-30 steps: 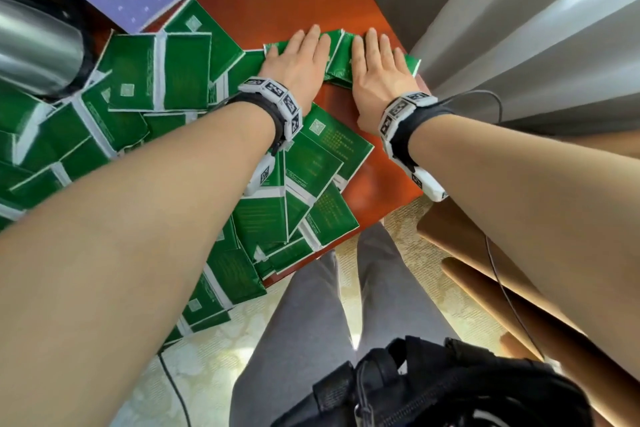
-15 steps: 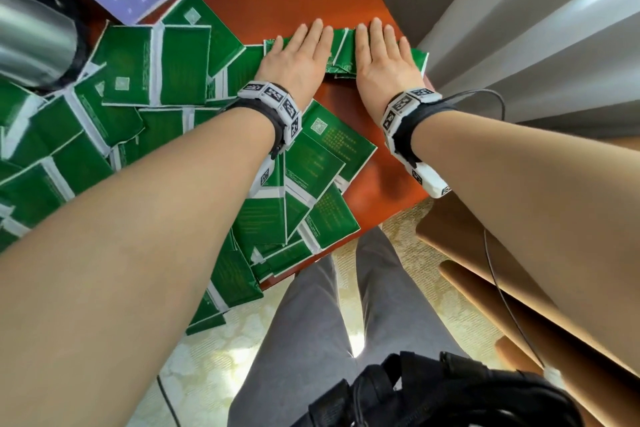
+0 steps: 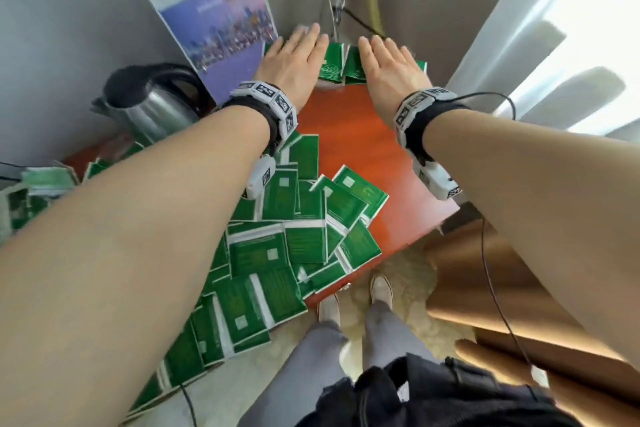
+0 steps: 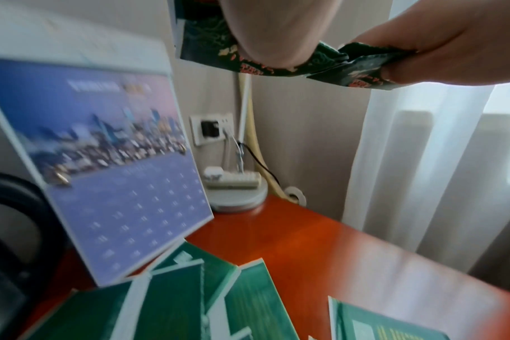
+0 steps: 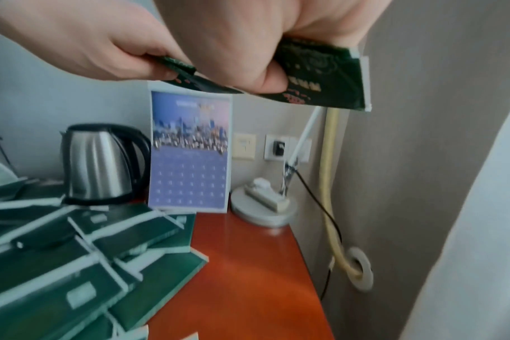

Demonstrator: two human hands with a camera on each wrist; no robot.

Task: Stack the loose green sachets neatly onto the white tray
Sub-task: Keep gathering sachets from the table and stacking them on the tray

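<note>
At the far left we see the steel kettle (image 3: pixel 152 107), then the calendar (image 3: pixel 221 24). Our left hand (image 3: pixel 294 59) and right hand (image 3: pixel 391 69) hold a small bunch of green sachets (image 3: pixel 341 62) between them in the air above the red table (image 3: pixel 356 146), thumbs pinching from below. Loose sachets (image 3: pixel 277 253) cover the table's left part.

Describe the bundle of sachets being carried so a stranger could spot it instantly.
Start at the red-brown wooden table. Above its far end, the left hand and right hand grip a small bundle of green sachets between them. It alone hangs in the air; the others lie scattered flat.
</note>
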